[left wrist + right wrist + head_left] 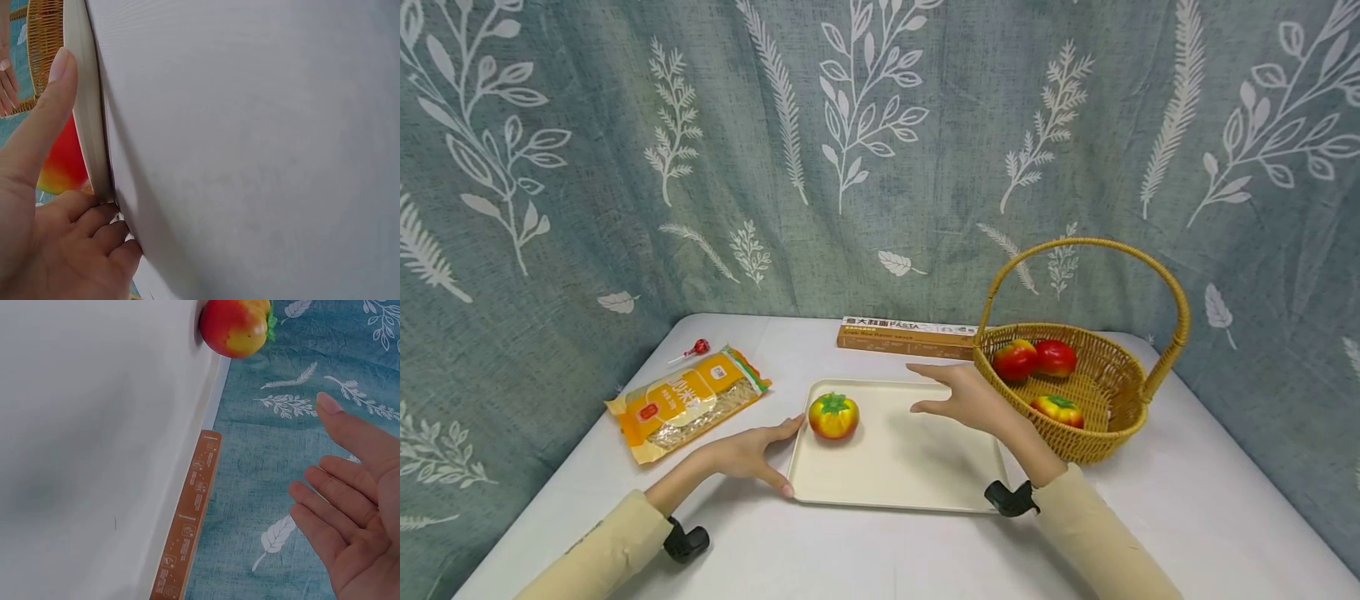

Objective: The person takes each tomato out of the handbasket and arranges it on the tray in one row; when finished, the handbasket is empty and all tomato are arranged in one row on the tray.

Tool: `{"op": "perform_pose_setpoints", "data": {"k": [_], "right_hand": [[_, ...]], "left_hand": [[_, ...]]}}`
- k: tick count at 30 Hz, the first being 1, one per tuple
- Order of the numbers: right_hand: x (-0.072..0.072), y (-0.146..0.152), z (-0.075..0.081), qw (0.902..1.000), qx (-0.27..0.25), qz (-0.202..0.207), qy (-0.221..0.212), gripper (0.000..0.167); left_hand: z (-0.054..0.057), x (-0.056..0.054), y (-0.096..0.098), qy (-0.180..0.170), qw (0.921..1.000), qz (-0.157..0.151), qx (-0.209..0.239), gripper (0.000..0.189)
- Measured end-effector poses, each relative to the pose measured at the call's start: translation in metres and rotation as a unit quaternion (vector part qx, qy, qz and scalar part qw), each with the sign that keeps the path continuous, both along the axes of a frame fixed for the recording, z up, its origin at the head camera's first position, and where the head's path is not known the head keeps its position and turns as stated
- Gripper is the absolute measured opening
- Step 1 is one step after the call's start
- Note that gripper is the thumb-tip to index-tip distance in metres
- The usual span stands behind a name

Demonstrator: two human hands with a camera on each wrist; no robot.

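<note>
A cream tray lies on the white table, with a red-and-yellow persimmon-like fruit with a green leafy top near its left end. At the tray's left side, my left hand is spread, its thumb at the near corner and its fingertips by the edge farther back. The left wrist view shows that thumb against the pale rim, the other fingers bent beside it. Above the tray's right part hovers my right hand, thumb and fingers apart, holding nothing. The fruit appears also in the right wrist view.
Right of the tray stands a wicker basket with a tall handle and several red and yellow fruits inside. A brown pasta box lies behind the tray. On the left are an orange-yellow grain bag and a red lollipop.
</note>
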State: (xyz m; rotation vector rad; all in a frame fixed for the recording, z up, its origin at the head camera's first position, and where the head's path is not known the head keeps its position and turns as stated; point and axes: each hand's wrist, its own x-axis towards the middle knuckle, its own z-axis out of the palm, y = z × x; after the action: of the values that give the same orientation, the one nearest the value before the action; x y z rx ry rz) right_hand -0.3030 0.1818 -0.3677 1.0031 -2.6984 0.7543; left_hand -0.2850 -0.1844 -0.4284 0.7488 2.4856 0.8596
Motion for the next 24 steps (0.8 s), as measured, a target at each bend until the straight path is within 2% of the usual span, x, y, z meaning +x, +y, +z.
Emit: {"op": "perform_pose_setpoints", "data": {"k": [9, 14, 24], "right_hand": [[0.003, 0.024, 0.011, 0.9998, -0.013, -0.006, 0.016, 0.063], [0.003, 0.035, 0.018, 0.9994, 0.001, -0.017, 0.029, 0.062], [0.003, 0.057, 0.027, 0.9986, 0.011, -0.049, 0.017, 0.059]], "left_hand": [[0.0, 0.0, 0.0, 0.001, 1.0, 0.002, -0.001, 0.112], [-0.001, -0.001, -0.001, -0.001, 1.0, -0.002, 0.002, 0.112], [-0.001, -0.001, -0.001, 0.001, 1.0, -0.004, 0.001, 0.112]]}}
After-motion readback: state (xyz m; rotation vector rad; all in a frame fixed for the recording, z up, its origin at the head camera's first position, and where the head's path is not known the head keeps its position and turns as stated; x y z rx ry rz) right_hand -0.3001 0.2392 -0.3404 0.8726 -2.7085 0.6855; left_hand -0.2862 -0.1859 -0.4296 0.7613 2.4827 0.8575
